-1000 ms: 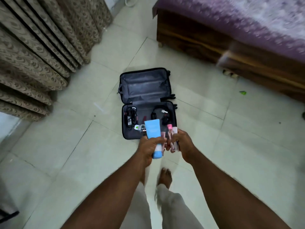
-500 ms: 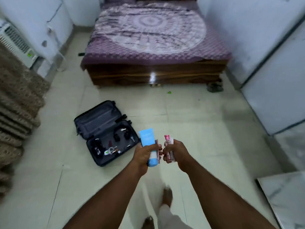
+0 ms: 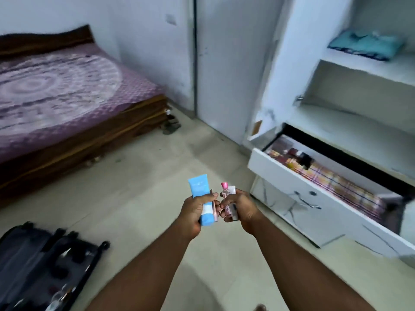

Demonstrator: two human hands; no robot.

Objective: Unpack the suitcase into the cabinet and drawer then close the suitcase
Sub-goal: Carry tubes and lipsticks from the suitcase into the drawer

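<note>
Blue tube (image 3: 203,199) is gripped in the left hand (image 3: 195,212), a pink-capped bottle (image 3: 227,201) in the right hand (image 3: 241,208). A carrying step, by the look; next, both should be lowered into the open drawer (image 3: 314,199), suitcase (image 3: 38,268) left open behind.

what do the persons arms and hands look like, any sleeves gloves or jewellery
Both forearms are bare as far up as the frame shows, with no sleeve in view. The left hand and right hand wear no gloves, and no ring, watch or bracelet shows on the fingers or wrists. The picture is slightly blurred, so fine details cannot be ruled out.
</note>
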